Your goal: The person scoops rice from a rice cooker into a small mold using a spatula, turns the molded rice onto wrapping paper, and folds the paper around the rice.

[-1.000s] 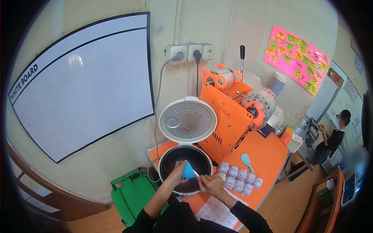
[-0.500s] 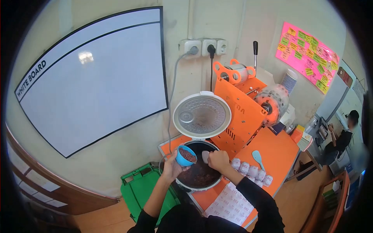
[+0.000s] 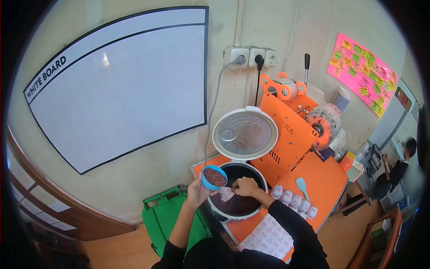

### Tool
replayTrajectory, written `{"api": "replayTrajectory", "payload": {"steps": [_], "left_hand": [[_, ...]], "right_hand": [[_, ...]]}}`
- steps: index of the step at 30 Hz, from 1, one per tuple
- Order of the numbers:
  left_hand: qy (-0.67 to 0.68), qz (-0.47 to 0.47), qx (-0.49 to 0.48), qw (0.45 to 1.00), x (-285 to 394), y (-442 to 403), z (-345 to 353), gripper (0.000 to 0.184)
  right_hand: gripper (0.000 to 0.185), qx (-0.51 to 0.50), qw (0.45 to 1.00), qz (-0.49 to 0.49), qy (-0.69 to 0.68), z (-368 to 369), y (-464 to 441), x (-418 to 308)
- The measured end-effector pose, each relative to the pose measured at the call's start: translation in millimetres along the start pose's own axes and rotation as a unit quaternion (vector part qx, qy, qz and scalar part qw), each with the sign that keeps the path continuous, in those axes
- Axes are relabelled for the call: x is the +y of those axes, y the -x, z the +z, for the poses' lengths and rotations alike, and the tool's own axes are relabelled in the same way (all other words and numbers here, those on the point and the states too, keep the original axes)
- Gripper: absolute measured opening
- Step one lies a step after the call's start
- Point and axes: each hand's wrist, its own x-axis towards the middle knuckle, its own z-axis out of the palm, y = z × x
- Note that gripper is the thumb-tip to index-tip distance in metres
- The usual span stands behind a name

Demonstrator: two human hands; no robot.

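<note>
My left hand (image 3: 197, 192) cups a small blue bowl (image 3: 205, 181) of reddish-brown cooked rice (image 3: 215, 177), held above the left rim of an open rice cooker (image 3: 239, 218). My right hand (image 3: 245, 187) is closed around the handle of a pale rice paddle (image 3: 226, 193). The paddle's blade is over the cooker's mouth, just below the bowl; whether it touches the bowl I cannot tell. More dark rice (image 3: 237, 206) lies inside the pot. Behind it stands the raised lid (image 3: 245, 134).
An orange sealing machine (image 3: 286, 130) stands behind the cooker. Right of it are several wrapped bundles (image 3: 293, 199), a light blue paddle (image 3: 301, 184) and printed wrapping paper (image 3: 268, 237). A green bin (image 3: 168, 219) is at the left. A person (image 3: 396, 168) sits far right.
The paddle has swung left and down, from beside the bowl to below it. The bowl sits further left over the cooker and its rice looks fuller. The whole view has shifted slightly.
</note>
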Motion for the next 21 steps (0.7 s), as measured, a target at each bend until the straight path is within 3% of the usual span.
{"api": "replayTrajectory", "payload": {"steps": [6, 8, 13, 15, 19, 21], "left_hand": [[0.007, 0.046, 0.057, 0.997, -2.5, 12.2, 13.2, 0.05], [0.016, 0.047, 0.054, 0.997, -4.2, 16.0, 5.2, 0.05], [0.024, 0.038, 0.094, 0.995, -2.4, 28.0, 9.8, 0.05], [0.021, 0.048, 0.003, 0.999, -3.1, 33.0, 0.8, 0.051], [0.029, 0.061, 0.074, 0.995, -5.6, 47.4, 6.9, 0.052], [0.036, 0.078, 0.098, 0.991, -6.6, 53.9, 8.8, 0.053]], "right_hand": [[0.026, 0.011, 0.998, -0.019, -0.065, -4.8, 23.8, -2.4], [0.025, 0.027, 0.996, -0.054, 0.065, -19.2, 21.4, 0.4], [0.023, -0.012, 0.985, -0.127, 0.119, -22.9, -1.4, 13.5], [0.021, -0.052, 0.978, -0.157, 0.123, -8.5, -10.1, 16.1], [0.021, -0.065, 0.979, -0.179, 0.075, 10.6, -16.3, 17.5], [0.025, -0.136, 0.984, -0.115, -0.006, 3.5, -10.1, 15.0]]}}
